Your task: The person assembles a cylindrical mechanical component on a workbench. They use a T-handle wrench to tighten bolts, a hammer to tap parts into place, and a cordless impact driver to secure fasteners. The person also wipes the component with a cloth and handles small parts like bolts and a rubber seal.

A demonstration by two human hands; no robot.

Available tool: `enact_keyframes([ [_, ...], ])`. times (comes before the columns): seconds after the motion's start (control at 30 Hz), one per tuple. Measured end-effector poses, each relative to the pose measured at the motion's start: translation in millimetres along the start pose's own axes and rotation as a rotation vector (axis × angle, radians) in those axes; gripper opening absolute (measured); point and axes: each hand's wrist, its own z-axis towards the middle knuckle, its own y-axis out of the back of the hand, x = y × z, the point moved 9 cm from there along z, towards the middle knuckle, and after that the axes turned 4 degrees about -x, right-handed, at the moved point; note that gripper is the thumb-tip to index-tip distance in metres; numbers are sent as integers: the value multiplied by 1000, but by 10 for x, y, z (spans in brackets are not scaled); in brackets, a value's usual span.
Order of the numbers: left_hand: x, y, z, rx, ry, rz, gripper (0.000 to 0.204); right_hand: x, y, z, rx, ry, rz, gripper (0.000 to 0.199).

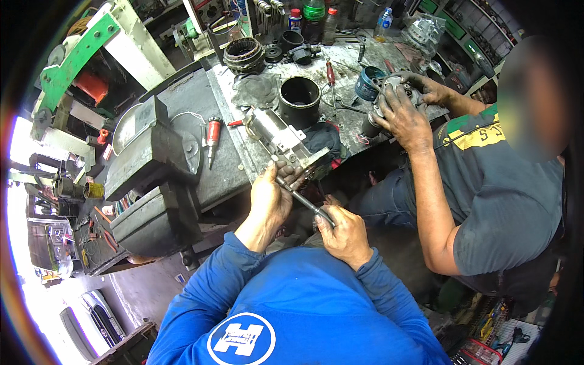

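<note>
A dark ratchet wrench (pixel 307 203) slants between my hands. The fingers of my right hand (pixel 345 237) are wrapped round its handle end. My left hand (pixel 271 198) is closed about its upper end, up against the lower end of a silver metal motor part (pixel 274 135). That part lies tilted at the bench edge and has a cylindrical body and a flat bracket. My left fingers partly hide where the wrench meets it. Behind the part stands a dark open cylinder housing (pixel 299 101). A dark cloth (pixel 322 139) is bunched at its right.
A large bench vise (pixel 152 176) stands at left, with a red-handled screwdriver (pixel 212 137) beside it. At right a co-worker's hands (pixel 404 115) hold a round metal part. A copper-wound ring (pixel 244 56), a blue can (pixel 368 84) and several bottles (pixel 314 12) stand farther back.
</note>
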Motion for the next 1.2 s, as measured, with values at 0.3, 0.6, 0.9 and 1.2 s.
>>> enact_keyframes([
  [0.3, 261, 38, 28, -119, 67, -62, 34, -103, 111, 54, 53, 77, -175, 27],
  [0.6, 457, -20, 14, -125, 41, -45, 33, -472, 191, -25, 62, -176, 137, 23],
  [0.9, 581, -356, 155, -42, 42, 132, 42, -527, 331, 20, -66, 68, -92, 20],
  [1.2, 618, -522, 180, -35, 16, 163, 45, -813, 204, 66, -12, -185, 189, 23],
])
